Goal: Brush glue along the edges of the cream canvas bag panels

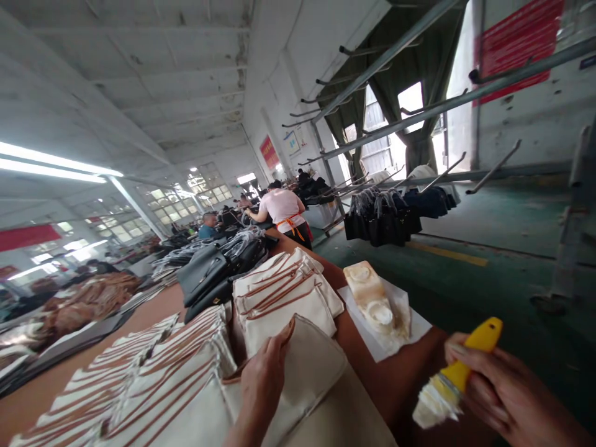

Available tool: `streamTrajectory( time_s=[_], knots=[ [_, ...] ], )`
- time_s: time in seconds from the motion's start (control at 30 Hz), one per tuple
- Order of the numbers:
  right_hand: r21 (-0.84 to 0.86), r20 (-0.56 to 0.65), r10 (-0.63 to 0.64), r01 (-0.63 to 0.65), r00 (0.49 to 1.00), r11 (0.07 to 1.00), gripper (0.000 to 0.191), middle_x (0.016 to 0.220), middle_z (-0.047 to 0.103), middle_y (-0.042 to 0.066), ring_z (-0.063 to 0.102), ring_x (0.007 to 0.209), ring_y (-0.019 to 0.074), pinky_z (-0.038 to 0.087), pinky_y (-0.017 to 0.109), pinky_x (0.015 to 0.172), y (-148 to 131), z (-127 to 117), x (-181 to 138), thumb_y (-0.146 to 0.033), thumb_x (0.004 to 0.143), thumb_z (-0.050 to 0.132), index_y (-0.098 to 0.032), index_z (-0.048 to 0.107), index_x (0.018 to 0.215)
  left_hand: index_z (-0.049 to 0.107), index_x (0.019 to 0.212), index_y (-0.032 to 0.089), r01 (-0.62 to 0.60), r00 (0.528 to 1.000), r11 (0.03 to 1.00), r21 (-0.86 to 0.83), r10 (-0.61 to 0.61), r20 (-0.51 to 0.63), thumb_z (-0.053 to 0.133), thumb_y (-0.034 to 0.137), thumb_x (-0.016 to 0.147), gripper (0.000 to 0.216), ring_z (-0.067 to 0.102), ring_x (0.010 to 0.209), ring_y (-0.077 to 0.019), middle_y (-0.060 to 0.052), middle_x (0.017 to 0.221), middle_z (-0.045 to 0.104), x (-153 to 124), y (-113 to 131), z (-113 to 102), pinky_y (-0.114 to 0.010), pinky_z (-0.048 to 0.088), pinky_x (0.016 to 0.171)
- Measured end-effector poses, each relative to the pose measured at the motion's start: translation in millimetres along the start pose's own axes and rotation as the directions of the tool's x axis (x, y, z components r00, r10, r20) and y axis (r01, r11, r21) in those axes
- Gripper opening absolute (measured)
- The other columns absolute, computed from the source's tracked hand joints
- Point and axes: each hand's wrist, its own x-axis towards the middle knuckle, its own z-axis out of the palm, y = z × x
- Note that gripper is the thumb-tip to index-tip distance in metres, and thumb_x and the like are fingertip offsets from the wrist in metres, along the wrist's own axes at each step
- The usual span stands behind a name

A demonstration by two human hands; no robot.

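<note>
My left hand [263,375] lies flat, fingers together, on a cream canvas piece [314,366] at the near edge of the brown worktable [400,379]. My right hand [505,391] is closed around a yellow-handled brush [459,372] whose pale bristles are loaded with whitish glue, held just off the table's right edge. Past the brush a glue container [372,295], crusted with dried glue, sits on a sheet of white paper [395,338]. Stacks of cream pieces with brown trim [284,292] lie behind my left hand.
More trimmed cream pieces [139,379] fan out at the left. Dark bags [214,270] are piled farther along the table. A person in a pink shirt [282,211] works at the far end. Metal racks [419,112] with hanging black bags [382,217] stand over the green floor on the right.
</note>
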Motion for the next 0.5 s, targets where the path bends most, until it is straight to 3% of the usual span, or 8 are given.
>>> streamTrajectory(
  time_s=[0.13,0.2,0.27,0.37,0.5],
  knots=[
    [0.015,0.014,-0.029,0.029,0.999,0.999,0.046,0.04,0.031,-0.007,0.025,0.035,0.0069,0.024,0.02,0.035,-13.9,-2.8,-10.2,-0.045,0.077,0.078,-0.019,0.046,0.056,0.047,0.135,0.033,-0.183,0.981,0.983,-0.008,0.182,-0.066,0.04,0.026,0.1,0.037,0.07,0.092,-0.0166,-0.003,0.109,0.071,-32.6,11.0,-33.1,-0.023,0.049,0.074],
    [0.018,0.004,-0.054,0.054,0.999,0.998,0.042,0.04,0.03,-0.007,0.024,0.034,0.0063,0.022,0.02,0.034,-17.6,-4.3,-12.4,-0.043,0.08,0.076,-0.019,0.048,0.06,0.049,0.133,0.034,-0.236,0.97,0.972,0.007,0.236,-0.053,0.04,0.026,0.1,0.035,0.071,0.083,-0.0154,-0.002,0.102,0.072,-47.6,18.2,-44.0,-0.022,0.049,0.068],
    [0.02,0.026,-0.075,0.075,0.997,0.997,0.037,0.04,0.03,-0.008,0.024,0.033,0.006,0.021,0.019,0.034,-18.7,-5.1,-13.4,-0.04,0.083,0.073,-0.019,0.051,0.063,0.058,0.119,0.033,-0.249,0.968,0.968,0.006,0.249,0.03,0.041,0.026,0.099,0.027,0.07,0.072,-0.0139,0.001,0.092,0.071,-59.7,27.8,-44.9,-0.02,0.047,0.061],
    [0.017,0.086,-0.104,0.103,0.991,0.995,0.034,0.04,0.03,-0.008,0.025,0.033,0.0059,0.022,0.02,0.035,-18.3,-5.2,-14.4,-0.037,0.086,0.071,-0.018,0.052,0.064,0.063,0.098,0.03,-0.213,0.952,0.977,-0.012,0.211,0.223,0.043,0.027,0.098,0.02,0.069,0.066,-0.0141,0.002,0.085,0.069,-72.9,48.1,-25.7,-0.021,0.043,0.055],
    [0.027,0.09,-0.128,0.126,0.988,0.992,0.025,0.041,0.031,-0.008,0.025,0.033,0.0054,0.022,0.019,0.034,-20.7,-7.7,-14.8,-0.033,0.087,0.07,-0.018,0.059,0.07,0.061,0.11,0.032,-0.2,0.883,0.964,-0.178,0.256,0.394,0.047,0.018,0.093,0.027,0.07,0.083,-0.0158,0.001,0.092,0.071,-90.8,83.1,17.1,-0.022,0.048,0.073]
  ],
)
